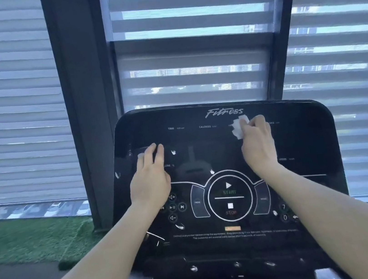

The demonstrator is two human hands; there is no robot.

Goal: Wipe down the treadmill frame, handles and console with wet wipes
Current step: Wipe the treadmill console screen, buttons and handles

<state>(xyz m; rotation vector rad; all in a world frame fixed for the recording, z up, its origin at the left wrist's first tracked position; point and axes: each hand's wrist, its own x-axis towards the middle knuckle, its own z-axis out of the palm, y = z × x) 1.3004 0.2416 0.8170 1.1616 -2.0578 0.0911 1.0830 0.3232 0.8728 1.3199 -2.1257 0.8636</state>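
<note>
Right hand (256, 142) grips a crumpled white wet wipe (239, 126), fingers curled round it, pressing it on the upper right of the glossy black treadmill console panel (302, 136), just under the "Fitness" logo (224, 111). Left hand (151, 175) lies flat on the upper left of the panel, fingers straight and close together, holding nothing; looks like bracing. Step in hand: wiping the console top area; the lower button zone looks not yet done, and frame and handles are out of view.

Risks:
- Left palm sits just beside the small round media buttons (173, 207); leaning harder could press one.
- A downward wipe stroke would cross the round START/STOP control (229, 198); pressure there might start the belt if the machine is powered. Cannot tell if it is.
- Bare left hand probably leaves fresh prints on the gloss.
- Small white flecks (173, 152) are scattered on the panel, possibly wipe shreds or glare; a shredding wipe would leave more.

Grey striped window blinds (8, 118) behind.
</note>
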